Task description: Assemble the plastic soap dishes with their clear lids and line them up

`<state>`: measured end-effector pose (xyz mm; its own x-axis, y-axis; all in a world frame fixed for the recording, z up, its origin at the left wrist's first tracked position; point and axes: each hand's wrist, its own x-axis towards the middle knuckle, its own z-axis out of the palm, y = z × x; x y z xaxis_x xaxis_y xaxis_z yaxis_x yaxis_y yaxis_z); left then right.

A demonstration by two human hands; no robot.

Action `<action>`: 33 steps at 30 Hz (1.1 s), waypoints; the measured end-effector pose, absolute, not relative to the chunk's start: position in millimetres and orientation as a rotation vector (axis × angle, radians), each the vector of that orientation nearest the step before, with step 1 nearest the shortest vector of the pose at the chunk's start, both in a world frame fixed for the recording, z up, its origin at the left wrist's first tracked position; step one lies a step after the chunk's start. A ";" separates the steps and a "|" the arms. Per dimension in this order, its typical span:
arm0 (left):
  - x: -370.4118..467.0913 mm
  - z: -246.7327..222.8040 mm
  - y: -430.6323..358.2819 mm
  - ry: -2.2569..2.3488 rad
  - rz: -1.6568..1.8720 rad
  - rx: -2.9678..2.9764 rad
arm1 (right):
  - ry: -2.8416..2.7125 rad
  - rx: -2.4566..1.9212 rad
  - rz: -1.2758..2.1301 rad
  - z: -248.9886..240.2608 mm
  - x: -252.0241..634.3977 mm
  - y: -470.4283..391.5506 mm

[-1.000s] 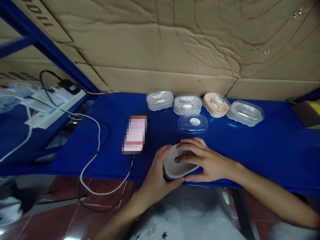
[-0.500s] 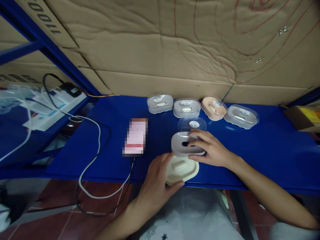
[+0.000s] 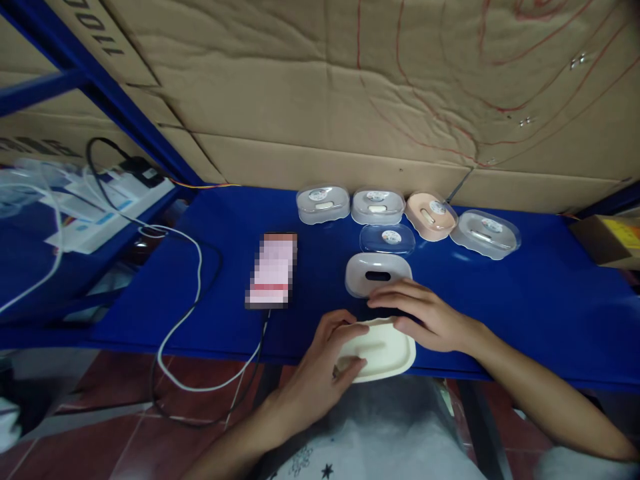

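Note:
A cream oval piece with a raised middle point(image 3: 390, 350) is at the front edge of the blue table. My left hand point(image 3: 323, 373) grips its left side, thumb and fingers on its face. My right hand point(image 3: 433, 317) touches its upper right edge with the thumb, the other fingers reaching over the table behind it. Just beyond those fingers lies a grey oval shell with a dark slot point(image 3: 357, 273). Behind the shell sits a clear lid with a round label point(image 3: 375, 239).
Along the back of the blue table point(image 3: 225, 267) stand several lidded boxes, three grey and one peach point(image 3: 425, 223). A phone point(image 3: 273, 270) with a cable lies left of my hands. White cords hang at the left; a cardboard box point(image 3: 605, 243) is at the right.
The cream piece has moved right and tilted in my left hand. My right hand has let go of the grey shell and come down to the cream piece.

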<state>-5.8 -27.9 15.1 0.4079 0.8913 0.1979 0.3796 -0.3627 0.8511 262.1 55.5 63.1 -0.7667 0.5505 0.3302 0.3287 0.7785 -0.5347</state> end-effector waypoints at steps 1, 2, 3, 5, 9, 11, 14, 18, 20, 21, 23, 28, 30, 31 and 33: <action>-4.6 13.8 -27.5 1.084 0.936 1.862 | -2.473 -0.618 0.712 65.4 260.6 53.1; -3.4 13.0 -26.9 1.094 0.997 1.779 | -2.458 -0.597 0.762 66.9 258.8 51.1; -2.3 12.5 -26.0 1.101 1.047 1.669 | -2.446 -0.591 0.781 67.6 256.7 49.4; -0.2 13.1 -23.7 1.084 1.097 1.382 | -2.405 -0.610 0.767 66.8 252.3 46.7; 4.5 17.4 -18.5 0.951 0.985 0.791 | -2.250 -0.600 0.741 60.6 245.8 42.4; 7.0 19.4 -17.0 0.850 0.867 0.625 | -2.215 -0.614 0.710 57.5 245.1 42.7; 8.6 21.2 -16.3 0.743 0.748 0.508 | -2.214 -0.733 0.667 54.1 248.5 49.9; 3.6 21.3 -13.6 0.750 0.704 0.379 | -2.377 -0.946 0.460 47.7 258.4 67.6; -0.6 20.9 -11.4 0.769 0.690 0.305 | -2.495 -0.977 0.320 43.0 262.4 74.3; -2.5 20.7 -10.5 0.773 0.685 0.276 | -2.542 -0.969 0.249 40.9 263.6 76.2; -5.4 20.4 -9.2 0.773 0.677 0.240 | -2.587 -0.945 0.134 38.8 264.4 77.0; -5.1 21.1 -7.1 0.757 0.704 0.169 | -2.379 -0.947 0.191 52.6 261.3 64.3; -2.9 22.2 -4.9 0.730 0.722 0.166 | -2.352 -0.888 0.247 60.4 258.1 55.6; -1.8 22.7 -3.7 0.712 0.730 0.175 | -2.376 -0.837 0.257 63.2 255.8 51.2; 0.1 23.7 -1.4 0.685 0.750 0.206 | -2.463 -0.704 0.258 65.4 250.2 43.2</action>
